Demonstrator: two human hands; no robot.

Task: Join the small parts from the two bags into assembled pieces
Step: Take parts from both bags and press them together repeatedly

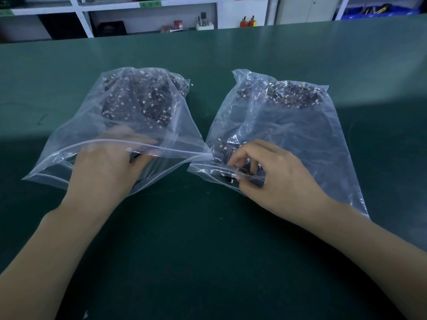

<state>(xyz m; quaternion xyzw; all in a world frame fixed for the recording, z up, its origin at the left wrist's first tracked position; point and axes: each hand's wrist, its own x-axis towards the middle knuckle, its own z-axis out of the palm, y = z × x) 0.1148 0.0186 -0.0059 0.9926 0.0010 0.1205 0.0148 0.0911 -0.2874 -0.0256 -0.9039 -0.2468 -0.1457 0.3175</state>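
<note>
Two clear zip bags lie side by side on the green table, each holding many small dark parts with white connectors and thin wires. My left hand (108, 167) is pushed into the open mouth of the left bag (76, 125). Its fingers reach forward under the plastic, blurred, short of the parts pile (138, 100). At the mouth of the right bag (300, 135), my right hand (265, 174) has its fingers curled. They pinch a small dark wired part (231, 175) from a little heap there. A bigger heap (291, 95) sits at that bag's far end.
A few tiny white specks (191, 84) lie loose on the table (208, 262) between the bags. White shelving (147, 17) with tools and bottles stands behind the table's far edge. Blue bins (379, 10) sit at the back right.
</note>
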